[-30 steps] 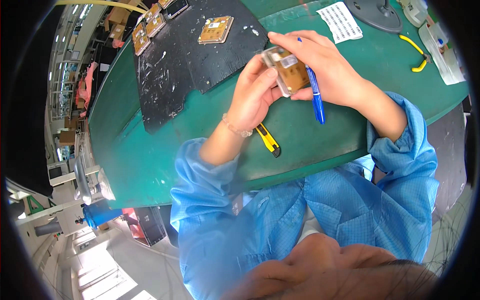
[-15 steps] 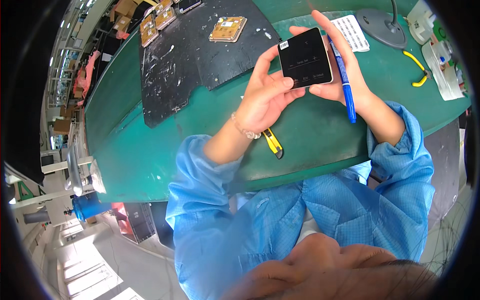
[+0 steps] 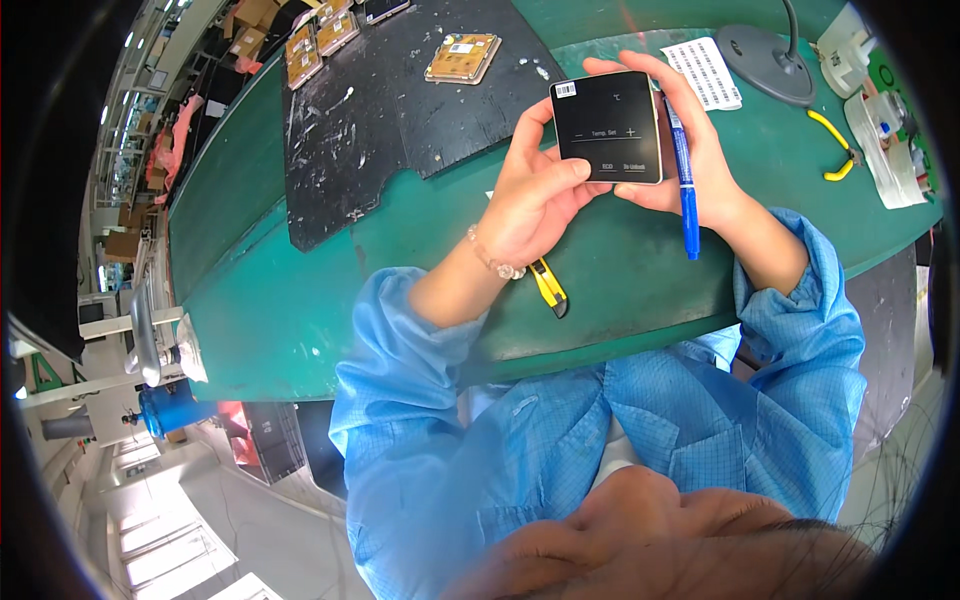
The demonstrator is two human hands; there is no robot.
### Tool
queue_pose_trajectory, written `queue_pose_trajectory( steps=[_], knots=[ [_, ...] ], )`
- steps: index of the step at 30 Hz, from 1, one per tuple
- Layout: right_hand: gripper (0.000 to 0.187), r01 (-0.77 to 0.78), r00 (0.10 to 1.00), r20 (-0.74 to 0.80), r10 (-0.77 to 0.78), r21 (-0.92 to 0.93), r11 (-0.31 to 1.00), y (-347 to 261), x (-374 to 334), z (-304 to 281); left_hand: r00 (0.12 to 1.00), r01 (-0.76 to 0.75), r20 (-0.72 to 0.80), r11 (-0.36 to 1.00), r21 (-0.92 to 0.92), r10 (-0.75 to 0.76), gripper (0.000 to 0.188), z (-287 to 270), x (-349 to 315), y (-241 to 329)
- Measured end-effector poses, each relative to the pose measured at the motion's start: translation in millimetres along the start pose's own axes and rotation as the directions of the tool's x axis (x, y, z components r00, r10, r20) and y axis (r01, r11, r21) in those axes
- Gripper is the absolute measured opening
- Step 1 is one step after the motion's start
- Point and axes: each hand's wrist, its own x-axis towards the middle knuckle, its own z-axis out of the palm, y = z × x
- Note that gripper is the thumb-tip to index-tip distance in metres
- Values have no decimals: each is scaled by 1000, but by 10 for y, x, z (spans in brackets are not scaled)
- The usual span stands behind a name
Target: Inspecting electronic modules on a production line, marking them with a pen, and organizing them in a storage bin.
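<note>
A square black touch control panel (image 3: 605, 125) with a small white label in its corner is held face up above the green bench. My left hand (image 3: 540, 190) grips its left and lower edge, the thumb lying on the front near the bottom. Fingers of my right hand (image 3: 700, 150) wrap the panel's right side and far edge. A blue marker pen (image 3: 685, 180) is also tucked in my right hand, its tip end pointing toward me. Close to my left wrist a yellow utility knife (image 3: 549, 288) lies on the bench, partly hidden by the wrist.
Brown-backed square panel (image 3: 463, 58) rests on a black mat (image 3: 350, 130); several more are stacked at the far left. A barcode label sheet (image 3: 703, 72), a grey round stand base (image 3: 765, 62), yellow-handled pliers (image 3: 835, 147) and a white tray (image 3: 882, 150) with bottles occupy the right.
The panel has been turned slightly and lowered a little toward me, its front now more squarely visible. My right fingers and the marker have shifted nearer with it.
</note>
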Motion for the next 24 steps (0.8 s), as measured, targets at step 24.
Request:
queue_pose_trajectory(
  steps=[24],
  knots=[
    [85,109,990,115,-86,-213,971,32,-73,43,998,64,-6,995,72,-63,64,49,-15,-63]
  ],
)
